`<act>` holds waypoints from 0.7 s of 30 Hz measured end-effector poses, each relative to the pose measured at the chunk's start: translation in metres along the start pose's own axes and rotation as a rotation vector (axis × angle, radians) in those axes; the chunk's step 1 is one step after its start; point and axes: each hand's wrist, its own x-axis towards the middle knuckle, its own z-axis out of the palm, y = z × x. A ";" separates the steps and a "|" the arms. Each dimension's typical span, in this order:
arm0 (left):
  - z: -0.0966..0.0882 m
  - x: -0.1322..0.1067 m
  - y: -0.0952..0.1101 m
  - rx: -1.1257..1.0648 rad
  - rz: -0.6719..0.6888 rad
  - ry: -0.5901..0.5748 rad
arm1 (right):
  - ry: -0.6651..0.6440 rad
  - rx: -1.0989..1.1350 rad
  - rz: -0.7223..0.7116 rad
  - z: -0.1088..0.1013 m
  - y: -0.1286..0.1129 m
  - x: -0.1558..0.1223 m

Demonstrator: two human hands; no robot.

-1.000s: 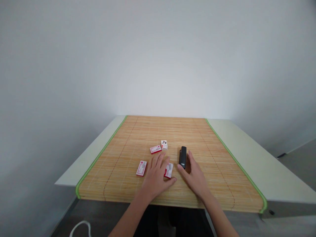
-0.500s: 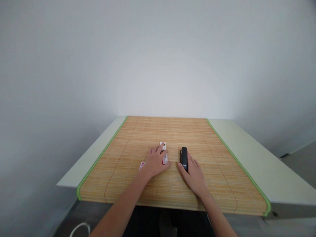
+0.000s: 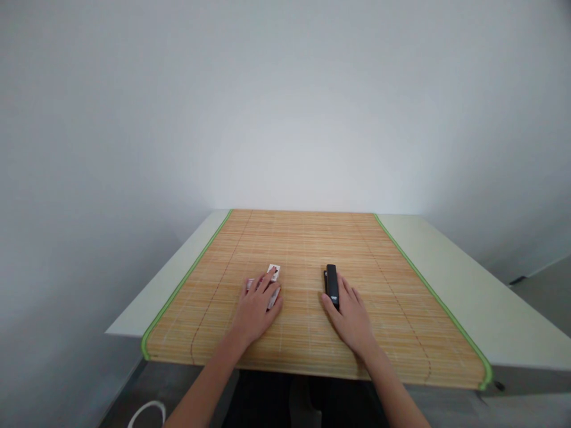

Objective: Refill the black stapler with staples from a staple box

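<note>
My left hand (image 3: 256, 309) lies flat, fingers spread, over several small red-and-white boxes on the bamboo mat (image 3: 401, 321). One box (image 3: 273, 272) shows at my fingertips, another box (image 3: 273, 298) peeks out by my thumb, and the others are mostly hidden under the palm. To the right, a black stapler (image 3: 331, 282) lies lengthwise on the mat. My right hand (image 3: 352, 315) rests behind it with fingers touching its near end, not closed around it.
The mat has green edging and covers a pale table (image 3: 468, 285) set against a plain white wall. A white cable loop (image 3: 145, 411) hangs below the table's front left. The table's bare right strip lies beyond the mat.
My left hand swept left across the mat, gathering the scattered boxes under it. My right hand moved forward onto the stapler's near end and stayed there.
</note>
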 end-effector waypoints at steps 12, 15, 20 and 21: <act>0.002 0.018 -0.061 0.076 -0.163 0.061 | -0.072 -0.020 -0.053 0.006 -0.028 -0.006; 0.003 0.017 -0.060 0.073 -0.172 0.058 | -0.102 -0.028 -0.099 0.017 -0.049 -0.005; 0.000 0.017 -0.059 0.017 -0.186 0.084 | -0.173 -0.025 -0.194 0.039 -0.091 0.004; 0.001 0.016 -0.059 0.006 -0.202 0.109 | -0.186 -0.015 -0.209 0.043 -0.099 0.006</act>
